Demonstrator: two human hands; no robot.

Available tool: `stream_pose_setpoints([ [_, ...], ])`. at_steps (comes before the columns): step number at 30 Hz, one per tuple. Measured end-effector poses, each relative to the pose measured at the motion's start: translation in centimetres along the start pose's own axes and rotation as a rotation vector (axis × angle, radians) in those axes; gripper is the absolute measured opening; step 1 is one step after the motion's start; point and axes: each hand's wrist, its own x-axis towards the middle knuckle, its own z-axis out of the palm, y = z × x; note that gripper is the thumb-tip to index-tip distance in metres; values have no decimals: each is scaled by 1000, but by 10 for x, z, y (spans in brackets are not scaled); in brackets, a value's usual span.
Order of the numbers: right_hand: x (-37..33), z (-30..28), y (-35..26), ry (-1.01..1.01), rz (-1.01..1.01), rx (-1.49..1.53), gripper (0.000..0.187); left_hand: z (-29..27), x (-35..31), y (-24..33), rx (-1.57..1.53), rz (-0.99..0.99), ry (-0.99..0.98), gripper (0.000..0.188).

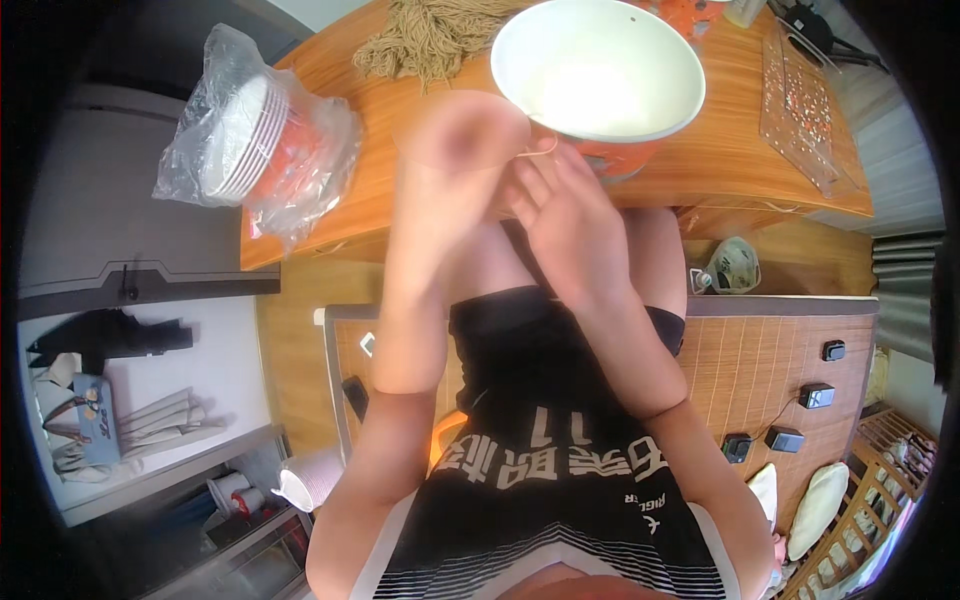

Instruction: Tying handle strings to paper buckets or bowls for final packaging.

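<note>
Over the near edge of the wooden table, my two hands come together in front of a large round bucket. My left hand (455,160) is smeared by a blurred patch, so its fingers cannot be made out. My right hand (575,225) is closed, fingers curled, with a thin tan cord (540,153) at its thumb and forefinger. The cord runs across toward my left hand. Just beyond stands the bucket (600,70), white inside and orange-red outside. A loose heap of tan cords (435,38) lies behind my left hand.
Left on the table (375,130), a clear plastic bag (265,140) holds a stack of white and orange-red buckets. At right lies a clear sheet with small speckles (805,120). A woven mat (770,370) below bears several small dark boxes; a waste bin (735,265) stands beyond.
</note>
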Motion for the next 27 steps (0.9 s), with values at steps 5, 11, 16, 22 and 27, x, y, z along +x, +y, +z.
stream_pose_setpoints([
  [5,0,3,-1,26,-39,-56,28,5,-1,-2,85,64,27,6],
  [11,4,3,8,-20,-135,-115,22,10,-6,-8,35,38,2,6],
  [16,3,-1,4,17,-128,-78,16,9,-13,4,-328,-184,-91,8],
  [22,4,-1,6,42,-182,-133,9,15,-15,6,-398,-245,-138,13],
  [27,5,-10,8,95,-271,-355,8,21,-9,8,-197,-145,-79,13],
])
